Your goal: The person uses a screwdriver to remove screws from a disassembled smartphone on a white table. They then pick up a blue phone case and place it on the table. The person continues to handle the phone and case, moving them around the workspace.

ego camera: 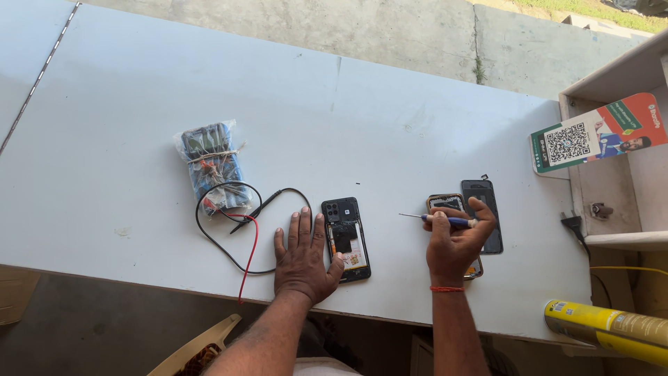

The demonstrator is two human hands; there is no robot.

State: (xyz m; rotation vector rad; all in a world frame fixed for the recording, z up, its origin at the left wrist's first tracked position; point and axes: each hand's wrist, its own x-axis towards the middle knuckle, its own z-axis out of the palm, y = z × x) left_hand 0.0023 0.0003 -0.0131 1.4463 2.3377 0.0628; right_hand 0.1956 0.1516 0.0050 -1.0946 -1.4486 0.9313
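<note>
The opened phone point(346, 239) lies back-up on the white table point(139, 104), near the front edge, its insides showing. Your left hand point(303, 259) rests flat just beside it at 9 o'clock, fingers point(300, 226) spread and straight, thumb touching the phone's lower left side; it grips nothing. Your right hand point(456, 240) sits at 3 o'clock from the phone, fingers curled tight around a blue-handled screwdriver point(438, 219) whose thin tip points toward 9 o'clock, above bare table between the hands. Under that hand lie a second phone point(445, 203) and a dark back cover point(481, 195), side by side. At 9 o'clock from your left hand, black and red test leads point(240, 230) loop out from a wrapped bundle point(211, 166). Toward 12 o'clock the table is open up to its far edge.
</note>
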